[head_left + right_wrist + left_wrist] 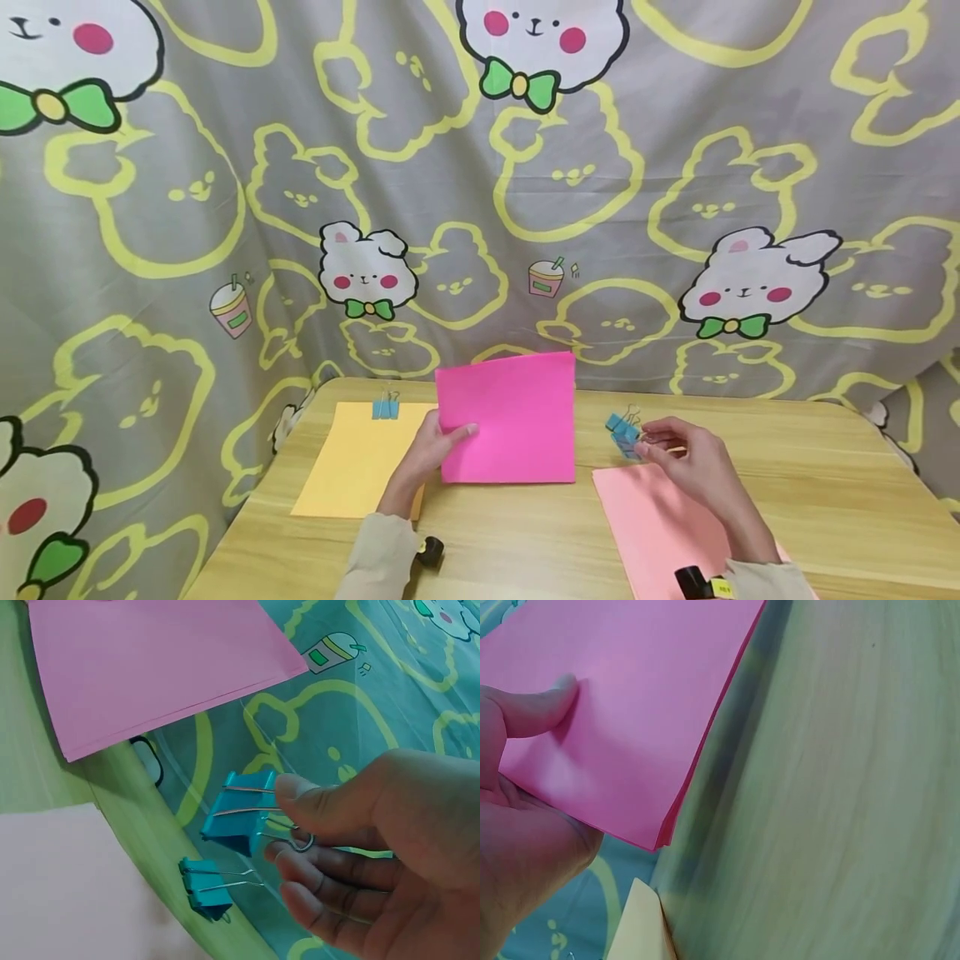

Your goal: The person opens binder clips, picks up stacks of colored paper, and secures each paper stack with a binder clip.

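My left hand [433,448] grips a stack of bright pink paper [517,421] by its left edge, thumb on the front face. The stack is tilted up, facing me, and its separate sheet edges show in the left wrist view. My right hand [693,462] pinches a blue binder clip [244,810] by its wire handles, between thumb and fingers. In the right wrist view, a second blue binder clip [204,889] sits on the table just below the held one.
A yellow paper stack [360,467] lies at the left, with a blue binder clip [386,409] at its far edge. Light pink paper [652,517] lies at the right, partly under my right forearm. Behind the wooden table [517,542] hangs a patterned curtain [450,192].
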Available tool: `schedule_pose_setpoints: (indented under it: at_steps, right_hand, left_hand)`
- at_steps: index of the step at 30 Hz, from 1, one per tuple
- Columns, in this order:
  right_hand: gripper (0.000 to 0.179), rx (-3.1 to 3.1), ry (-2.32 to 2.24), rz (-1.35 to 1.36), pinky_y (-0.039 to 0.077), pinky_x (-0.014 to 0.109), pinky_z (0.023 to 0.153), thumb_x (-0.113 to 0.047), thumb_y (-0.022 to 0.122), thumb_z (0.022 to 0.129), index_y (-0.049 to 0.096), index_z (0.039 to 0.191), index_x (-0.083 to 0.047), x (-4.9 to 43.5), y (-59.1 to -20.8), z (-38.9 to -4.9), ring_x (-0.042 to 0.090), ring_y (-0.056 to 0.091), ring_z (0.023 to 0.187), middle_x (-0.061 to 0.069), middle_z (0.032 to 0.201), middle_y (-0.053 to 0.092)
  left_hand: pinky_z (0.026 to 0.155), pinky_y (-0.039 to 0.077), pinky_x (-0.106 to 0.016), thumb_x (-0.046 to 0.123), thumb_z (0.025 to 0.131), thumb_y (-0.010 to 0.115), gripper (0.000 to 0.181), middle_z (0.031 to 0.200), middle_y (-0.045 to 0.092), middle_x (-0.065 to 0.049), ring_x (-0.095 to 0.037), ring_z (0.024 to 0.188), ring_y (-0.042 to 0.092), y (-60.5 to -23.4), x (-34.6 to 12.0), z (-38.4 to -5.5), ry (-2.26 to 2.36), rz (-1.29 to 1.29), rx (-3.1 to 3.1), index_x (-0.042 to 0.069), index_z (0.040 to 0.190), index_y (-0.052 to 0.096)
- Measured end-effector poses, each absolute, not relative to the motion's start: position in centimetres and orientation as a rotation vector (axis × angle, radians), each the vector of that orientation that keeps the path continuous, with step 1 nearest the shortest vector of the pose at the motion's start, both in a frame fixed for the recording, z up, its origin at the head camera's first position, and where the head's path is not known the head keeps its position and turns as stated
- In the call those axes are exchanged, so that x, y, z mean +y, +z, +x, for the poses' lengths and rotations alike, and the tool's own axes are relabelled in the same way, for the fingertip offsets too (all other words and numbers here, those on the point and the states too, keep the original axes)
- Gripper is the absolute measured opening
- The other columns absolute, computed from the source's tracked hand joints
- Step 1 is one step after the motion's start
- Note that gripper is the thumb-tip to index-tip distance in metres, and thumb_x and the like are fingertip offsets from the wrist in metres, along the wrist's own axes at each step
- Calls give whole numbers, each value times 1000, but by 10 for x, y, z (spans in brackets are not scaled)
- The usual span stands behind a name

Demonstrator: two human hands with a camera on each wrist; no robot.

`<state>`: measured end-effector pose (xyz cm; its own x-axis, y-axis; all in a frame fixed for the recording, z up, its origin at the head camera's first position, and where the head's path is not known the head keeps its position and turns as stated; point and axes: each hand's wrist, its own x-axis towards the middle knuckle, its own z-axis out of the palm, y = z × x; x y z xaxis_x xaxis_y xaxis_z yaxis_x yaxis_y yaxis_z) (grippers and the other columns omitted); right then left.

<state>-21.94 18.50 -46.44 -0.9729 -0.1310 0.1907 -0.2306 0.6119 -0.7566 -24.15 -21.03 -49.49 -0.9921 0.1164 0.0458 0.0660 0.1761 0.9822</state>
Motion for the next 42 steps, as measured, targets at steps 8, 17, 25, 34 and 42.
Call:
schedule_pose_setpoints:
  at_steps: [8,17,25,34,42]
  right_hand:
    - [32,-2605,1504,236,54,24,71,-24,79,92,73,114,-2,178,-468,-221,11,67,82,8,99,74]
    - [27,-2454,1705,231,57,26,70,-15,78,93,72,112,4,174,-473,-224,10,69,81,6,96,75]
    - [28,-2277,1967,256,59,26,70,-1,74,93,66,114,16,174,-476,-226,10,73,80,-5,92,76]
    - [26,-2138,2144,299,59,27,69,4,72,93,64,112,20,169,-481,-225,12,74,81,-2,94,77]
    - [28,-2134,2154,294,60,29,71,2,72,93,64,113,20,161,-481,-225,14,73,81,-1,94,77]
  left_hand:
    - [79,54,-36,12,97,70,32,102,67,-11,-20,85,65,-493,-207,-238,1960,204,2362,-4,122,58]
    - [81,52,-36,12,97,71,34,103,68,-9,-19,86,64,-493,-204,-239,1970,247,2339,-4,124,59]
    - [81,52,-36,14,97,71,33,99,67,-6,-19,84,64,-491,-201,-237,1964,228,2306,-3,123,59]
    - [80,54,-36,16,97,72,38,103,68,-9,-21,85,67,-492,-199,-236,1974,218,2281,-1,128,56]
    - [83,53,-36,18,97,72,37,104,69,-8,-21,87,66,-491,-196,-236,1956,237,2282,0,125,58]
